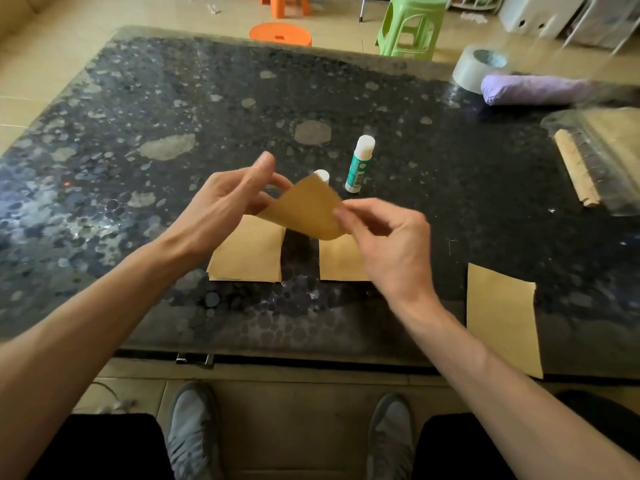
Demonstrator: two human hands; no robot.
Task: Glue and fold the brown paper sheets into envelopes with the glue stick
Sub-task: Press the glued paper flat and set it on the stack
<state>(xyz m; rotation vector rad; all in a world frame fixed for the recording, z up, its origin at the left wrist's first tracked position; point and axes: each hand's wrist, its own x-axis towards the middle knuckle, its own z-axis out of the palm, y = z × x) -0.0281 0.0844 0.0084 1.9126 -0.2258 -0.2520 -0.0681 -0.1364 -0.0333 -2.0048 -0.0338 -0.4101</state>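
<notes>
Both hands pinch one curled brown sheet (304,209) above the surface: left hand (235,199) at its far corner, right hand (388,237) at its near edge. The glue stick (360,164) stands just beyond, nearer the right hand, apparently capped.

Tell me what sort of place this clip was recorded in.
Probably a room in a home, not a workshop: a low, dark speckled table, a green stool and an orange stool of plastic on a tiled floor, and plastic storage bins beyond.
</notes>
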